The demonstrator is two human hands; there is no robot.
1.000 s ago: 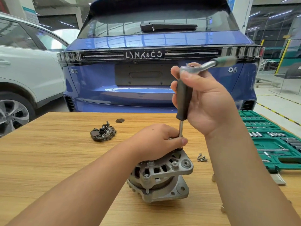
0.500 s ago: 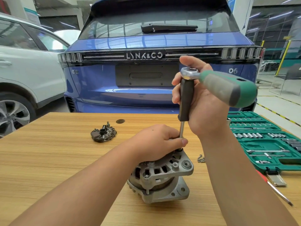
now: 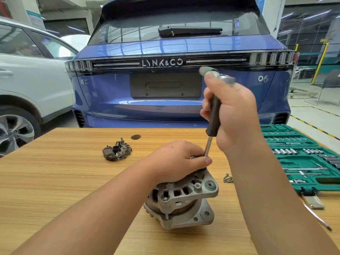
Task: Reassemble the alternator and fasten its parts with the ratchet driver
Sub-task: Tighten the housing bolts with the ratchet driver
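The grey alternator [image 3: 184, 201] stands on the wooden table [image 3: 55, 181] near its middle. My left hand [image 3: 176, 159] rests on top of it, thumb and fingers pinching the lower end of the steel shaft. My right hand [image 3: 231, 111] grips the ratchet driver [image 3: 212, 116] by its black extension grip, held almost upright over the alternator. The ratchet's head and green handle are blurred at the top of my fist, pointing up and left. The driver's tip is hidden under my left fingers.
A dark rectifier plate [image 3: 117, 151] lies at the back left of the alternator. Loose screws [image 3: 228, 178] lie to its right. An open green socket set [image 3: 303, 159] fills the table's right side. A blue car [image 3: 174, 85] stands behind the table.
The ratchet's green handle has swung from pointing right toward me round to the upper left. My left hand and the alternator have stayed in place.
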